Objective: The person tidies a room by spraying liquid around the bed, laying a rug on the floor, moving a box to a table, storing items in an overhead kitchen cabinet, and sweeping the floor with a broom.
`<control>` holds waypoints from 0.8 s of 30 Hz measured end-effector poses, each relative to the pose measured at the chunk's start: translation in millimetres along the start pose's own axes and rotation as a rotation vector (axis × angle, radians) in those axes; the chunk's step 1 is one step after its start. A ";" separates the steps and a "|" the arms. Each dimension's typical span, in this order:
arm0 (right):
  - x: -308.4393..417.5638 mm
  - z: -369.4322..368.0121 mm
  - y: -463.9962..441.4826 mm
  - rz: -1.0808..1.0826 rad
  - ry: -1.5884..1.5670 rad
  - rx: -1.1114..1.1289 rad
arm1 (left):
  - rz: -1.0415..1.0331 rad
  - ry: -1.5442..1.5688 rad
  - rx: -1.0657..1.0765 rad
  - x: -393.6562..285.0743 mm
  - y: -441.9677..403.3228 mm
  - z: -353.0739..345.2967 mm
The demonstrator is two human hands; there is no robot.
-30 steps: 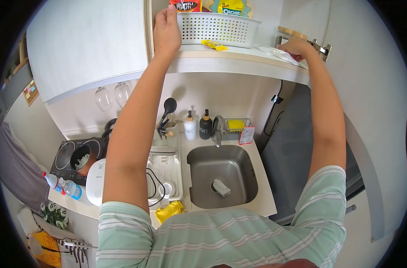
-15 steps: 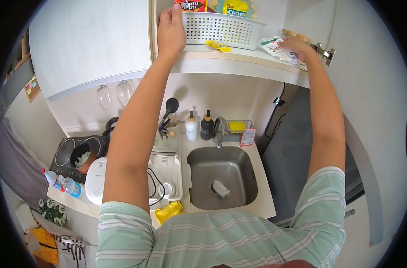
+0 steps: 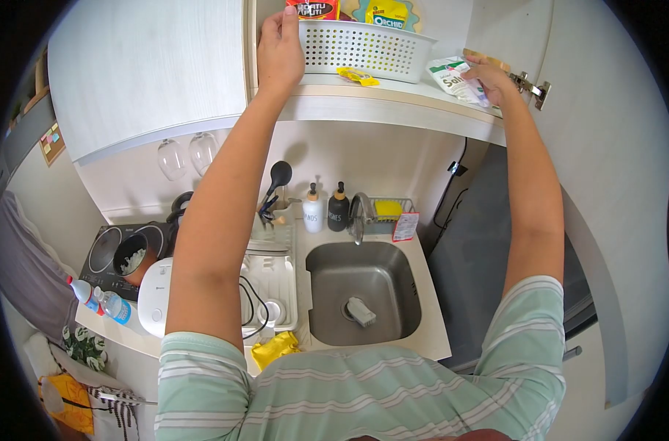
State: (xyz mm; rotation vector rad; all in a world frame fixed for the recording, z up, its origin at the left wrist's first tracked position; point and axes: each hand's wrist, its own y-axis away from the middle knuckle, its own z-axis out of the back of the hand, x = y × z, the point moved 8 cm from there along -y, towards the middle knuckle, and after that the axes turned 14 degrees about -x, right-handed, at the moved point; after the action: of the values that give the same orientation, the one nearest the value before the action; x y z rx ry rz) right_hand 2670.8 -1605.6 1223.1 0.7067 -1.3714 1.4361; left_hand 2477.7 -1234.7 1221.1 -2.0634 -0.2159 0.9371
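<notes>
My left hand is closed at the left end of the white perforated basket, its thumb over the rim beside a red Datu Puti packet. Some of its fingers are hidden behind the basket's end. A yellow Orchid packet stands in the basket. On the right, my right hand grips the edge of a white and green pouch of salt, which rests tilted on the cabinet shelf. In front of the basket lies a small yellow packet.
A metal hinge and the swung-out cabinet door are at the right. Below are a sink, soap bottles, a dish rack and a stove with a pot. Wine glasses hang under the cabinet.
My right hand has shifted slightly and the salt pouch has turned a little, showing more of its label. My left hand and the basket stay nearly in place.
</notes>
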 end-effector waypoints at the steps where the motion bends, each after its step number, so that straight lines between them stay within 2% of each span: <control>1: -0.2 0.4 -1.4 0.008 -0.012 0.012 | 0.000 -0.002 0.001 -0.5 0.1 0.2; 8: 1.6 -8.0 17.1 -0.152 -0.001 -0.002 | -0.031 -0.042 0.004 -1.1 0.6 0.7; 11: 1.9 -10.2 12.6 -0.115 -0.009 -0.017 | -0.016 -0.030 0.014 0.8 0.5 -0.6; 14: 0.3 -0.4 -0.1 -0.101 -0.057 -0.161 | -0.012 -0.017 0.011 2.1 0.5 -1.1; 20: -1.7 -0.2 -19.5 -0.135 -0.093 -0.084 | -0.022 -0.025 -0.008 2.4 -0.4 -0.7; 24: 1.6 -1.0 -20.8 -0.115 -0.077 -0.144 | -0.031 -0.037 -0.012 1.6 -1.5 0.2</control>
State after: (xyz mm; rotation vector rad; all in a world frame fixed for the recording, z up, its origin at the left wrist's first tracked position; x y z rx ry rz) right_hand 2689.5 -1606.9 1232.3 0.7404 -1.4536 1.2176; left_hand 2478.9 -1232.9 1221.3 -2.0496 -0.2733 0.9570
